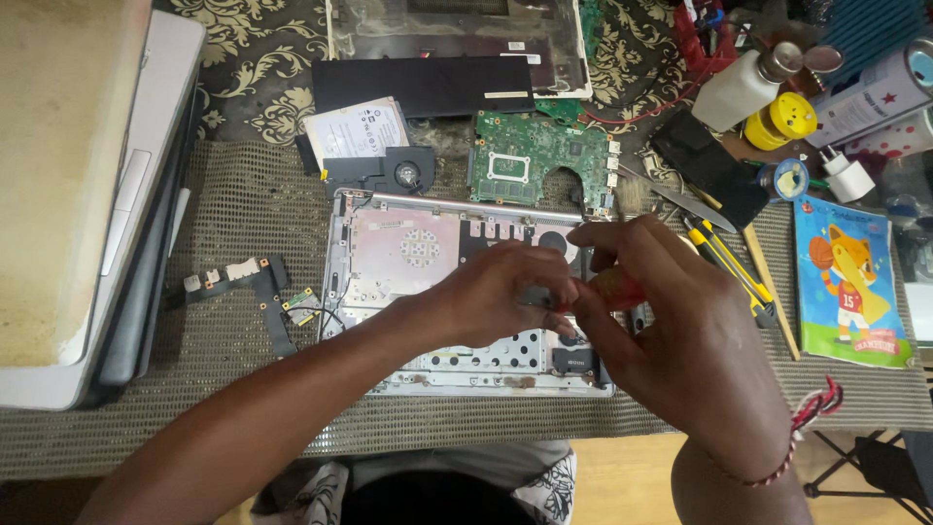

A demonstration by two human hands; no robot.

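Note:
An opened laptop shell (pixel 389 253) lies on a mesh mat, its inside bare. My right hand (pixel 671 331) is closed around an orange-handled screwdriver (pixel 614 288) over the shell's right part. My left hand (pixel 510 297) reaches across the shell, and its fingertips meet the screwdriver next to the right hand. The tool's tip is hidden by my fingers.
A green circuit board (pixel 530 160), a fan (pixel 403 175), a hard drive (pixel 355 126) and a black battery (pixel 423 86) lie behind the shell. Small boards with flat cables (pixel 248 277) rest at left, closed laptops (pixel 117 194) beyond. Yellow-black tools (pixel 729 262), bottles and a booklet (pixel 846 282) sit right.

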